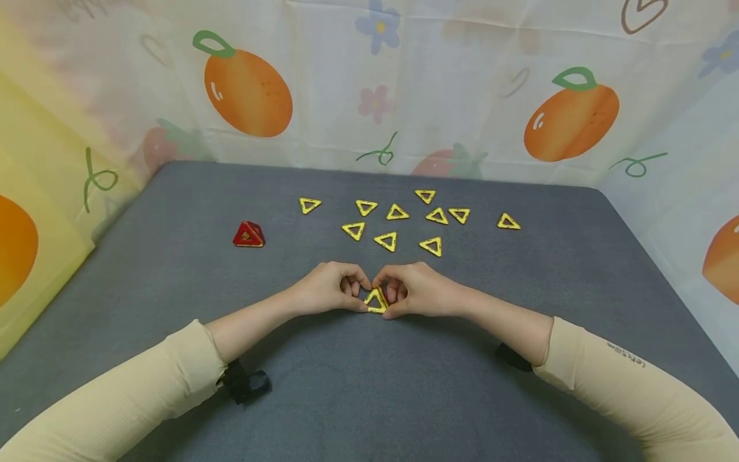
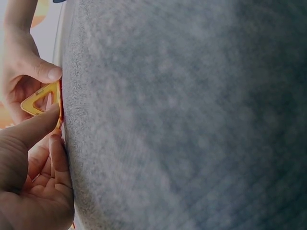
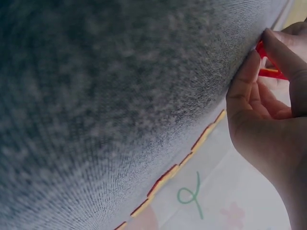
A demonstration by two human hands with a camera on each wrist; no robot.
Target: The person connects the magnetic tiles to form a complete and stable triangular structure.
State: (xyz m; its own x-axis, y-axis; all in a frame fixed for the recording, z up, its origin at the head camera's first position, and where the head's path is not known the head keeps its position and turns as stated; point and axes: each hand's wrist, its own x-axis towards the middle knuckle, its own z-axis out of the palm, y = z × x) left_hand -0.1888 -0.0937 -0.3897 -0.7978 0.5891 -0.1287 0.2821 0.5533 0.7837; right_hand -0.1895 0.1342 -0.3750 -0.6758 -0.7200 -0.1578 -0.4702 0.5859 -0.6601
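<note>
Grey table [image 1: 375, 391] spreads across the scene, backed by a white cloth [image 1: 456, 51] printed with fruit and flowers. Near the middle of the table stands a hollow yellow triangle [image 1: 376, 310], with red showing at its side and base. The left hand [image 1: 326, 289] and right hand [image 1: 424, 289] pinch it between them, thumbs at its lower corners. Farther off lie loose yellow pieces [image 1: 394, 242]; a red pyramid [image 1: 249, 235] sits left, its gold mark [image 1: 246, 235] illegible. Upside-down lettering [image 1: 626, 354] on the right sleeve [image 1: 646, 398] begins "Lets".
</note>
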